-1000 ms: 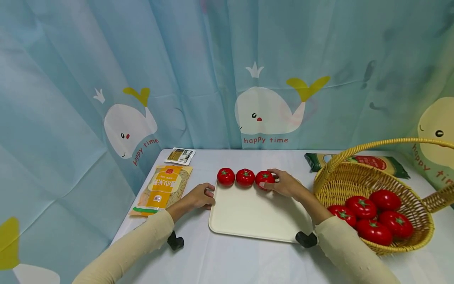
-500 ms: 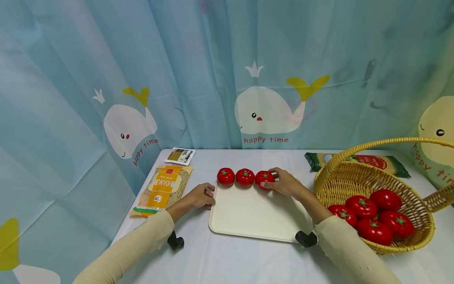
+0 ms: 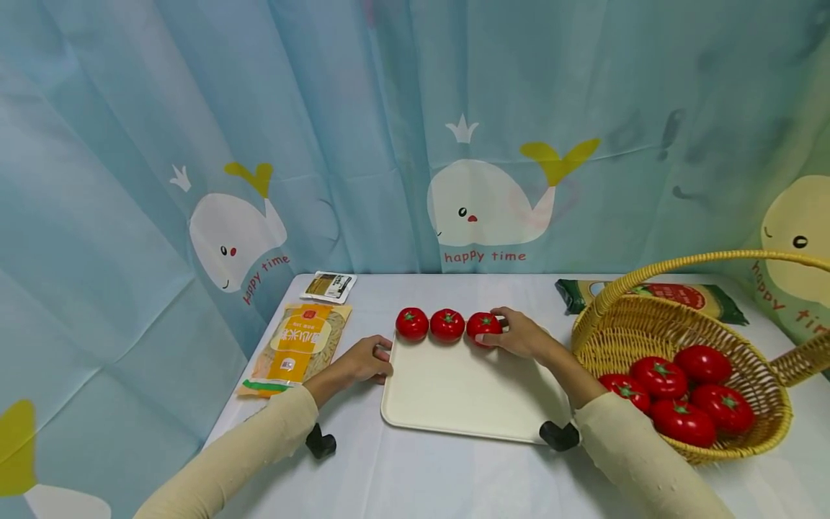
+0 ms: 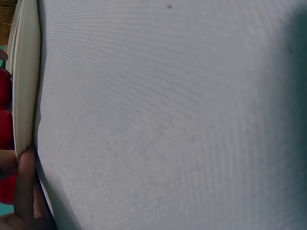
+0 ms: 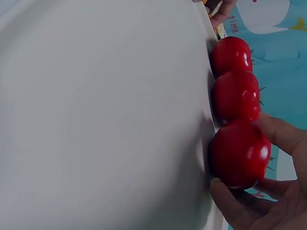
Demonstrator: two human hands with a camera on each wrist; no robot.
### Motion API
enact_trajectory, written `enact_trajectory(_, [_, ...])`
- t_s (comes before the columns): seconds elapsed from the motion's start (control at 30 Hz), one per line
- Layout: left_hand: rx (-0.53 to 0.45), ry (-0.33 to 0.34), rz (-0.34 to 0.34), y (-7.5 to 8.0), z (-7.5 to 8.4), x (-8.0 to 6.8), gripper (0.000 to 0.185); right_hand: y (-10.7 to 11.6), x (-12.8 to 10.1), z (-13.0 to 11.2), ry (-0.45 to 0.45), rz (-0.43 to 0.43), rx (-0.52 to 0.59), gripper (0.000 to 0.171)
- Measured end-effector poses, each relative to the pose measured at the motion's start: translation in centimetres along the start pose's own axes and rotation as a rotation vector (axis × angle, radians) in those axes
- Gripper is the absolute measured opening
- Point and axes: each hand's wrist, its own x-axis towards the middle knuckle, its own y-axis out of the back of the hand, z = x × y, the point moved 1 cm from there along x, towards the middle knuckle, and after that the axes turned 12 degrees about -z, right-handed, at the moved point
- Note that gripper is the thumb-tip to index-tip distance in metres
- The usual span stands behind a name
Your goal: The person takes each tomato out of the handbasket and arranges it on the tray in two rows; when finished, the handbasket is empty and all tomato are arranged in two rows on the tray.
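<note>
Three red tomatoes stand in a row along the far edge of a cream tray. My right hand grips the rightmost tomato, thumb below and fingers round its far side. Beside it sit the middle tomato and the left tomato. At the tray's left edge my left hand rests with its fingers curled over the rim; the left wrist view shows a fingertip against the tray edge.
A wicker basket with several more tomatoes stands at the right. A yellow noodle packet and a small sachet lie at the left, a green and red packet behind the basket. Whale-print curtain hangs behind the table.
</note>
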Motion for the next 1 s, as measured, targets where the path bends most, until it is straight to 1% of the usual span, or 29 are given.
enact_trajectory(0.27, [0.002, 0.001, 0.003, -0.1, -0.1, 0.0, 0.051, 0.1, 0.0, 0.0, 0.004, -0.02, -0.01, 0.079])
enact_trajectory(0.4, [0.003, -0.003, 0.006, -0.1, 0.0, -0.1, 0.051, 0.1, -0.1, 0.0, 0.007, -0.024, -0.001, 0.079])
enact_trajectory(0.7, [-0.007, 0.0, 0.009, -0.1, 0.0, -0.2, 0.052, 0.4, -0.4, -0.2, 0.016, -0.009, -0.012, 0.083])
enact_trajectory(0.87, [0.001, -0.002, 0.011, -0.1, -0.1, -0.1, 0.051, 0.7, -1.1, -0.2, 0.017, -0.002, -0.023, 0.084])
enact_trajectory(1.0, [0.002, -0.007, 0.014, -0.2, -0.1, -0.1, 0.05, 1.0, -2.0, -0.3, 0.052, 0.001, -0.039, 0.084])
